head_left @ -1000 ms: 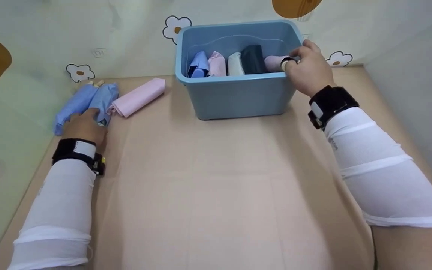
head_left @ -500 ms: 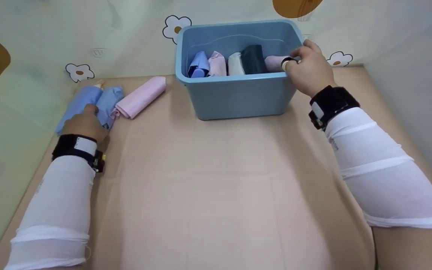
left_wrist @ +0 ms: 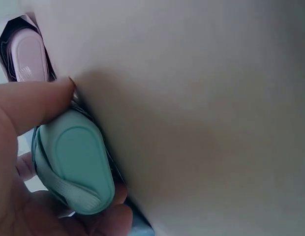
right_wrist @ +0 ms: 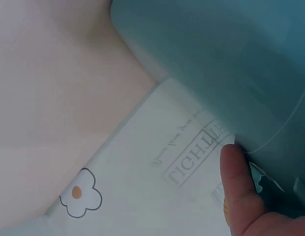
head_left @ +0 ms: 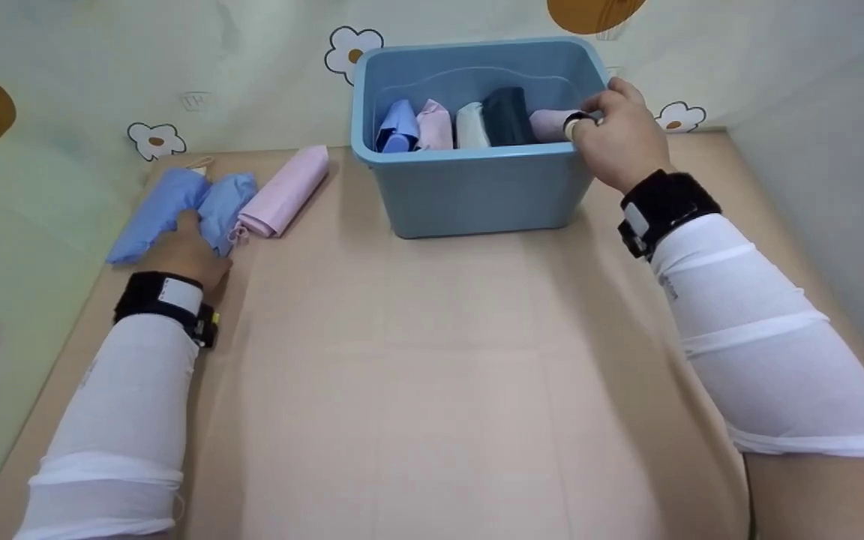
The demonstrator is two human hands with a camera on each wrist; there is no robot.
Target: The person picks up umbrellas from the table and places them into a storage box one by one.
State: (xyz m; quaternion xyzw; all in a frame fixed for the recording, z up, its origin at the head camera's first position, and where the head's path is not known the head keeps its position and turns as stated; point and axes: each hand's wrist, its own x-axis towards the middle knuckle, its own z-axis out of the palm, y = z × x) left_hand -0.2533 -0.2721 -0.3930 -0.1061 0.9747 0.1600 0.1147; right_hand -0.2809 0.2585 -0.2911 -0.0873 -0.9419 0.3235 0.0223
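In the head view my left hand [head_left: 188,255] is at the near end of a light blue folded umbrella [head_left: 226,206]. The left wrist view shows thumb and fingers curled round its green handle end [left_wrist: 78,160], which has a strap. A darker blue folded umbrella [head_left: 162,214] lies beside it on the left, partly behind the hand. On the other side lies a pink folded umbrella [head_left: 286,193]; its pink end [left_wrist: 29,54] shows past my thumb. My right hand [head_left: 622,139] holds the right rim of a blue bin [head_left: 477,195].
Inside the bin, folded umbrellas stand in a row: blue [head_left: 400,124], pink [head_left: 434,126], white [head_left: 471,126], dark green [head_left: 505,116] and pale mauve [head_left: 548,125]. Behind the bin rises a wall covering [head_left: 267,75] with flower prints. Beige cloth [head_left: 417,360] covers the table.
My left hand has shifted slightly to the right, and the light blue umbrella has moved right with it. The pink umbrella has turned steeper. Right hand and bin hold their place.
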